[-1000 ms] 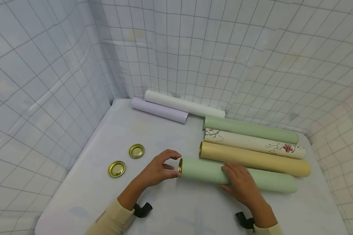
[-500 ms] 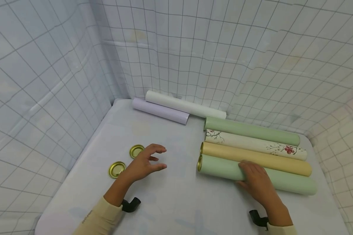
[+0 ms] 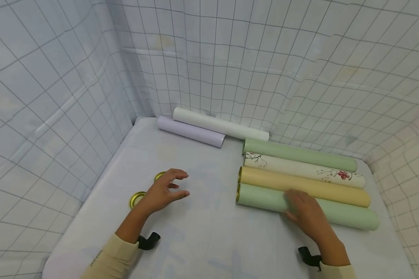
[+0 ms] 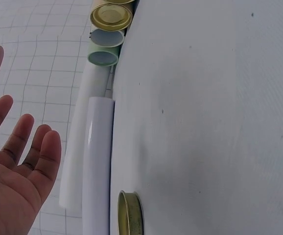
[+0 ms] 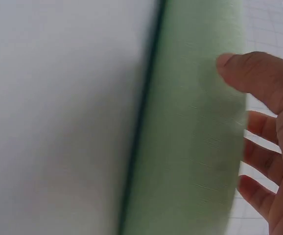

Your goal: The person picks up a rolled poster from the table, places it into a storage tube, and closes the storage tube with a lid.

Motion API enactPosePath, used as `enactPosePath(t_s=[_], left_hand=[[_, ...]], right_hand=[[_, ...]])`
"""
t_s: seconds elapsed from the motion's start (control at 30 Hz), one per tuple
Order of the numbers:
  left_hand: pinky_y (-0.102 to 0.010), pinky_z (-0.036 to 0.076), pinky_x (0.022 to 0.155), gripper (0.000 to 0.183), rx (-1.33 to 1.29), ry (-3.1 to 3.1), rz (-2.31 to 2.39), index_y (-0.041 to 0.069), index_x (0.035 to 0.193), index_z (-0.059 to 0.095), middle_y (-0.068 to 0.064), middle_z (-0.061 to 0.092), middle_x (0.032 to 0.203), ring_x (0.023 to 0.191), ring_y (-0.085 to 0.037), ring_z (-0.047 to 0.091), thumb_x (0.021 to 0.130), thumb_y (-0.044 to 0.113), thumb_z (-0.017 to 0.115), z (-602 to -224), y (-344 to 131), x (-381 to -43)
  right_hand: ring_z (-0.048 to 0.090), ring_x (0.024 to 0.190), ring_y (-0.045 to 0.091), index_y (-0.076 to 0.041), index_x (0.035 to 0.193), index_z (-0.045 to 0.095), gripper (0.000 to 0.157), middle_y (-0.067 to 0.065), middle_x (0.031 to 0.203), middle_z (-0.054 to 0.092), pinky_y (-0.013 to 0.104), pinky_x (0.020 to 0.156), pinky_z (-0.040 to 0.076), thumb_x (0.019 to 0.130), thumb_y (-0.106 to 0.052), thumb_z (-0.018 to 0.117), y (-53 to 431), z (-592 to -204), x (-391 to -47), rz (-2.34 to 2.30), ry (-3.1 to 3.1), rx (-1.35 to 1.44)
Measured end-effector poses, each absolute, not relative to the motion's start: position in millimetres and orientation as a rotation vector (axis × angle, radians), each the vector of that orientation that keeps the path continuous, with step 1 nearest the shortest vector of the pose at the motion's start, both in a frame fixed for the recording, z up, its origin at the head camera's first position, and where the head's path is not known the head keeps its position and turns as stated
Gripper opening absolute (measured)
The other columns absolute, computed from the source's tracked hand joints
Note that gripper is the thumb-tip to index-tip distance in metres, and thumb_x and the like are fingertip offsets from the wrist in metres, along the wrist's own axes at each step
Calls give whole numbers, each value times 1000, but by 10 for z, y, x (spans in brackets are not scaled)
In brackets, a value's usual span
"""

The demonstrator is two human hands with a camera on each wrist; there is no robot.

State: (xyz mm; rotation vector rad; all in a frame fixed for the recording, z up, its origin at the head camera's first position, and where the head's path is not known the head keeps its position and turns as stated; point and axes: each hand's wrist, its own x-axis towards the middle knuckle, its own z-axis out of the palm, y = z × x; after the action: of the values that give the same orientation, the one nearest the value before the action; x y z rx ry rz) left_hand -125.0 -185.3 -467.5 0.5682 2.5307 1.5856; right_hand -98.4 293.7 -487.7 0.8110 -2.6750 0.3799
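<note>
A pale green tube [image 3: 262, 195] with a gold end lies nearest me on the right of the table. Over its middle is my right hand [image 3: 305, 211], fingers relaxed; in the right wrist view the thumb [image 5: 249, 71] overlaps the tube and the fingertips are at its far edge. My left hand [image 3: 160, 195] hovers holding nothing, fingers and thumb spread. Partly behind it are two gold metal lids, the near lid [image 3: 134, 199] and the far lid [image 3: 158, 175]. Beside the green tube lies a yellow tube [image 3: 300, 185] with a gold end.
Beyond the yellow tube lie a flower-printed tube [image 3: 290, 167] and another green tube [image 3: 300, 154], side by side. At the back left are a lilac tube [image 3: 192, 132] and a white tube [image 3: 220, 126]. Gridded cloth walls [image 3: 209, 58] enclose the table.
The near green tube has shifted right and up against the yellow tube with my right hand on it, and that hand's grip has loosened. My left hand has left the tube's end and moved left.
</note>
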Motion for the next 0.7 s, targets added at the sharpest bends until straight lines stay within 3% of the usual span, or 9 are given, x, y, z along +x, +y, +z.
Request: enactPosePath(t_s=[0.27, 0.47, 0.7], left_hand=[[-49, 51, 94, 50, 560, 2576, 1545, 9, 126, 61, -7, 55, 130, 118, -37, 53, 83, 21, 83, -4592, -1942, -1302], [-49, 51, 94, 50, 519, 2626, 1456, 10, 127, 61, -6, 55, 130, 117, -36, 55, 84, 23, 83, -4613, -2078, -1378], [-53, 50, 95, 53, 474, 2667, 1395, 6, 127, 61, -6, 54, 130, 117, -36, 55, 84, 27, 82, -4624, -2224, -1435]], right_hand=[[58, 110, 40, 1, 116, 63, 53, 20, 120, 63, 56, 87, 49, 71, -8, 89, 3181, -4489, -1260, 518, -2731, 755], [49, 122, 46, 3, 131, 56, 52, 25, 132, 56, 62, 96, 41, 92, -27, 74, 3412, -4301, -1587, 683, -3004, 593], [46, 125, 47, 1, 137, 52, 58, 26, 136, 52, 65, 97, 39, 96, -37, 68, 3492, -4274, -1938, 839, -3116, 515]])
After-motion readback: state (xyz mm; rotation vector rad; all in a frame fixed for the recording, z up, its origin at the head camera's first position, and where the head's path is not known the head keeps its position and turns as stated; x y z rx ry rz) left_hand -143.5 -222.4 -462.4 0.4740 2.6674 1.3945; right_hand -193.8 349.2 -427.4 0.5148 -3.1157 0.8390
